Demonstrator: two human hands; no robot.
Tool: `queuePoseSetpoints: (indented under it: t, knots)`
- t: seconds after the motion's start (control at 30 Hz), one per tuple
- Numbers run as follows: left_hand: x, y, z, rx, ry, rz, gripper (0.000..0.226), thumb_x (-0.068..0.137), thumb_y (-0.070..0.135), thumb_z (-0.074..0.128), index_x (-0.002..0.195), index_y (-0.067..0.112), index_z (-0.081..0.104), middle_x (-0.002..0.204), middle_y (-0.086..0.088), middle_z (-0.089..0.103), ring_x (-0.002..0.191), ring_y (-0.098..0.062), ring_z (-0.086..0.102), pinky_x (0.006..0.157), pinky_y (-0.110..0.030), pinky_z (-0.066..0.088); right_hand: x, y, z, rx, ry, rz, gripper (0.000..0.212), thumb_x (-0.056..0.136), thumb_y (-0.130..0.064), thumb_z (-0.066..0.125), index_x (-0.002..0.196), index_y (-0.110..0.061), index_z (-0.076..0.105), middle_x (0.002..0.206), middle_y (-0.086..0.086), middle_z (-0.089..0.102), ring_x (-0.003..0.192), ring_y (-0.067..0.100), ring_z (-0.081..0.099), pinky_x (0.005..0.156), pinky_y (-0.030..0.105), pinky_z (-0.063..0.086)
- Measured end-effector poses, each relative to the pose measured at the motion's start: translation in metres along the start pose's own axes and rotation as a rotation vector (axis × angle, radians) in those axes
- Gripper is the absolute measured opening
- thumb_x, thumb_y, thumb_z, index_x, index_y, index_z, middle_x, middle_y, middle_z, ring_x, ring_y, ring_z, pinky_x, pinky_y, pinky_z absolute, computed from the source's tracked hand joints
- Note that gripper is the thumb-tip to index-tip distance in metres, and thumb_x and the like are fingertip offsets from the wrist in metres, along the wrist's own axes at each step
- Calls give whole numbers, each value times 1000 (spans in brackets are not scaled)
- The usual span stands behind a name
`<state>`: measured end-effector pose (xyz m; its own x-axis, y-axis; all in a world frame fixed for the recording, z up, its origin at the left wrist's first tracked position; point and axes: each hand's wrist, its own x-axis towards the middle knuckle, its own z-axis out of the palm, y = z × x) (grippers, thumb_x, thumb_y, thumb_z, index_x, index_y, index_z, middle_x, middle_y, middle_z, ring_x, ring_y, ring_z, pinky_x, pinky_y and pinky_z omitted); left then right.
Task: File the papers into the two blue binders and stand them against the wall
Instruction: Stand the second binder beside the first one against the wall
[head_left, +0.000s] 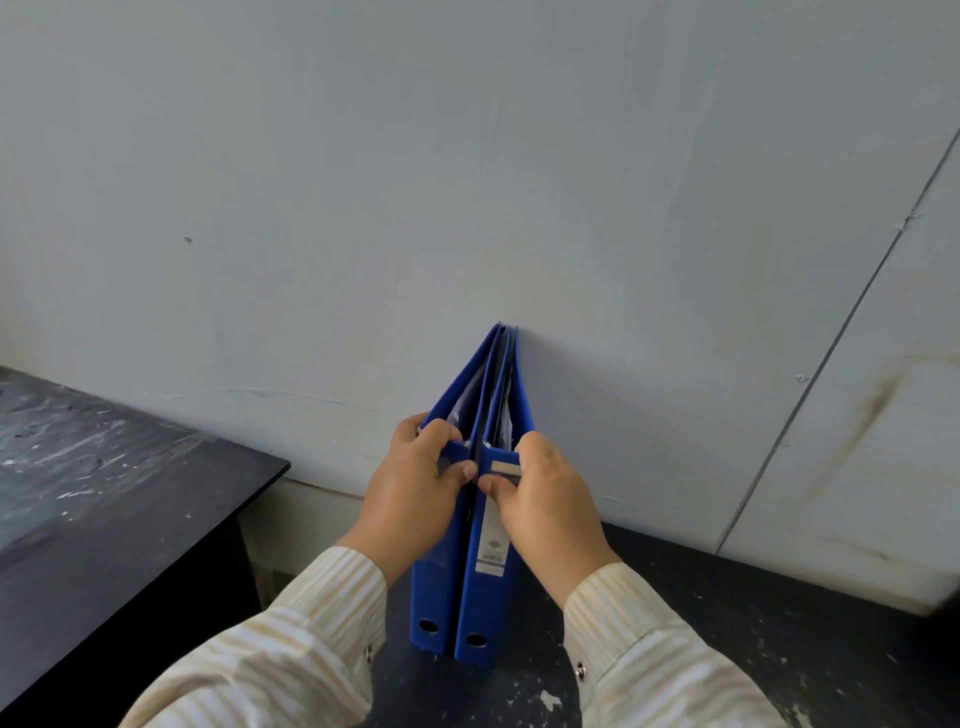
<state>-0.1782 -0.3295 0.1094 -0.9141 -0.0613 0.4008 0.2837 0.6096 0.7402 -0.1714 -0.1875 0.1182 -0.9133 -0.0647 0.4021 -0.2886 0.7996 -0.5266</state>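
Two blue binders stand upright side by side on a dark table (727, 649), spines toward me, their far edges touching the pale wall (467, 182). The left binder (434, 597) is gripped at the top of its spine by my left hand (415, 493), fingers curled over the top edge. My right hand (540, 499) grips the top of the right binder (491, 597), which has a white spine label. White papers (467, 400) show inside both binders from above.
A second dark table (104, 493) with pale scuffs stands to the left, with a gap between it and the table holding the binders. A thin cable (831, 353) runs diagonally down the wall at right. A stained white panel (883, 493) leans at the right.
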Motion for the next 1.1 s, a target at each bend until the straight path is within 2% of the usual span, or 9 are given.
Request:
queuePoseSetpoints:
  t: [0.07, 0.17, 0.27, 0.43, 0.53, 0.7, 0.8, 0.93, 1.1]
  knots:
    - [0, -1, 0, 0, 0, -1, 18, 89, 23, 62, 95, 32, 48, 122, 12, 39, 90, -9, 49, 68, -12, 35, 0, -1, 2, 7, -1, -10, 31, 86, -34, 64, 84, -22, 36, 73, -12, 39, 58, 2, 40, 46, 14, 27]
    - [0, -1, 0, -2, 1, -9, 18, 88, 24, 62, 96, 33, 49, 122, 12, 40, 91, -11, 50, 72, -18, 36, 1, -2, 4, 18, 3, -17, 33, 86, -34, 64, 82, -23, 34, 74, -12, 38, 58, 2, 39, 46, 15, 26]
    - [0, -2, 0, -1, 5, -11, 17, 88, 24, 63, 99, 30, 51, 122, 11, 40, 92, -11, 50, 68, -13, 34, 2, -3, 5, 25, 4, -18, 32, 86, -35, 64, 83, -23, 34, 75, -11, 38, 58, 2, 39, 46, 15, 26]
    - [0, -2, 0, -13, 3, -4, 17, 88, 22, 63, 97, 30, 50, 120, 11, 40, 92, -11, 50, 69, -13, 35, 0, -3, 5, 20, 10, -20, 31, 86, -35, 63, 83, -23, 35, 75, -12, 38, 59, 2, 40, 45, 14, 28]
    - [0, -1, 1, -11, 5, -2, 17, 88, 22, 63, 97, 30, 51, 118, 13, 39, 87, -4, 49, 67, -7, 32, -1, -2, 4, 20, 12, -13, 32, 86, -35, 63, 82, -24, 33, 74, -13, 37, 58, 2, 40, 44, 14, 27]
    - [0, -2, 2, -5, 6, 2, 17, 88, 22, 62, 97, 31, 50, 120, 13, 39, 83, 3, 47, 66, -7, 32, -1, -1, 4, 3, 9, -5, 32, 87, -36, 62, 83, -23, 33, 75, -13, 36, 57, 2, 40, 44, 14, 26]
    - [0, -1, 1, -8, 9, -2, 18, 88, 21, 62, 96, 31, 50, 122, 11, 41, 86, -4, 49, 67, -12, 35, -1, -1, 5, 26, 6, -19, 31, 88, -35, 61, 85, -21, 34, 80, -9, 40, 58, 3, 40, 45, 15, 29]
    - [0, -2, 1, -7, 10, -6, 17, 88, 21, 62, 98, 29, 52, 124, 10, 40, 91, -9, 49, 67, -8, 32, -1, -2, 5, 33, -4, -21, 29, 88, -35, 61, 88, -19, 37, 84, -5, 44, 61, 5, 43, 47, 16, 35]
    - [-1, 0, 2, -11, 15, 1, 17, 88, 20, 62, 98, 28, 51, 126, 5, 42, 92, -12, 51, 76, -21, 38, -3, -2, 4, 42, -5, -19, 29, 88, -35, 60, 85, -22, 35, 85, -5, 45, 60, 4, 43, 46, 15, 30]
